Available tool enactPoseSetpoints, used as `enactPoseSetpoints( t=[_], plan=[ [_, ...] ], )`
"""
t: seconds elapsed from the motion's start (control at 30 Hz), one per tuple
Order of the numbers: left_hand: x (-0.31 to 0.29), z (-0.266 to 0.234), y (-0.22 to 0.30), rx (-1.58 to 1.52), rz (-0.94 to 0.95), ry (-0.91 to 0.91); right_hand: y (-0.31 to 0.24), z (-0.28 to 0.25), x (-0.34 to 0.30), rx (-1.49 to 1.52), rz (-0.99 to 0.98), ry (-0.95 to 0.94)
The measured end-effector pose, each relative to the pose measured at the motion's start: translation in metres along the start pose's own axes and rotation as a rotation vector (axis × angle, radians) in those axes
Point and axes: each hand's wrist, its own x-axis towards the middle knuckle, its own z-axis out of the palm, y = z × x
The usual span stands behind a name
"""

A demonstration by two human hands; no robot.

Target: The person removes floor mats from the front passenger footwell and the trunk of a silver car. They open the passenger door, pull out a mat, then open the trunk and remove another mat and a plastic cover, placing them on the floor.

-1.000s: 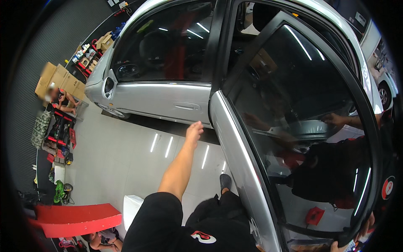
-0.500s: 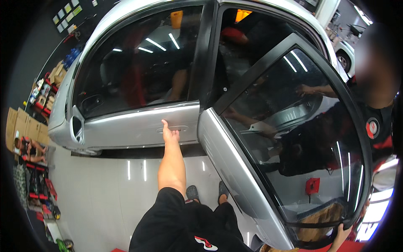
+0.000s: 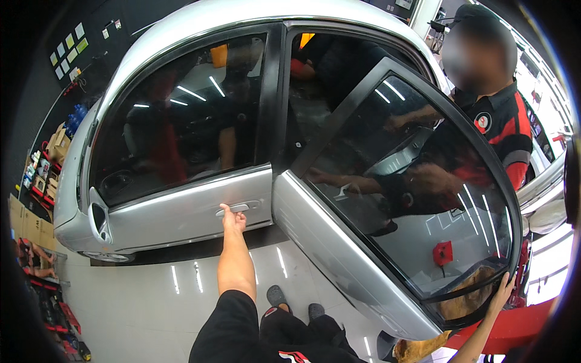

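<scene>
My left hand [image 3: 233, 219] is at the handle [image 3: 239, 207] of the silver front car door [image 3: 151, 221], its fingers curled at the grip and the thumb lying by the handle's left end. That door sits in its frame, under a dark window. To the right, the rear car door [image 3: 339, 266] is swung out toward me. Low on its far right edge, my right hand [image 3: 501, 293] grips the black window frame, with some fingers hidden behind it. Through the rear door's glass, another person's arms show beside the opening.
A co-worker [image 3: 493, 130] in black and red stands behind the rear door. Shelves with boxes [image 3: 45, 175] line the left wall. A red stand [image 3: 508, 323] is at lower right, near a brown padded piece [image 3: 420, 348]. My feet are on the shiny floor [image 3: 151, 302].
My left thumb has come down from pointing up to the handle, and the fingers have curled in there. My view has shifted, and more of the co-worker shows. My right hand stays on the rear door.
</scene>
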Motion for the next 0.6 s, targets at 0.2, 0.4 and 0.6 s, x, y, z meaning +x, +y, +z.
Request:
enactPoseSetpoints(
  t=[0.2, 0.4, 0.6],
  plan=[
    [-0.005, -0.007, -0.01, 0.046, 0.103, 0.089, 0.005, 0.001, 0.003, 0.017, -0.004, -0.041],
    [-0.046, -0.051, -0.028, 0.013, 0.162, -0.003, 0.005, 0.009, 0.003, 0.047, -0.021, -0.001],
    [-0.114, -0.129, -0.026, 0.091, 0.013, -0.016, -0.016, 0.003, -0.006, -0.045, -0.045, -0.042]
  ],
)
